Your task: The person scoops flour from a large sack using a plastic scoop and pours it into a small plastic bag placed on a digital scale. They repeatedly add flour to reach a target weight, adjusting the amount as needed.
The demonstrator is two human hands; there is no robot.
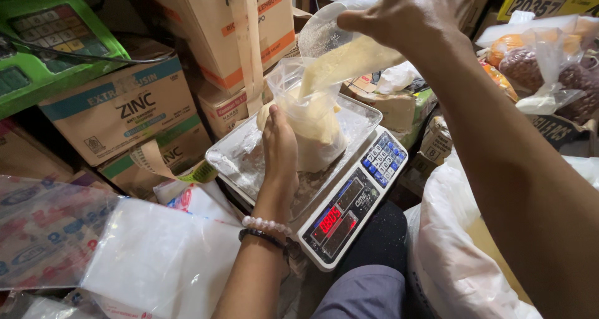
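Right hand [412, 7] tilts scoop [340, 51] down-left into bag [312, 119]

Pale yellow powder [315, 122], white scale [349, 203] with red digits, green calculator [43, 38]

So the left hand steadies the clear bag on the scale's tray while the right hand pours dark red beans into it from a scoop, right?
Not beans: the head view shows pale yellow powder pouring from the scoop in the right hand. The left hand does steady the clear bag on the scale's tray.
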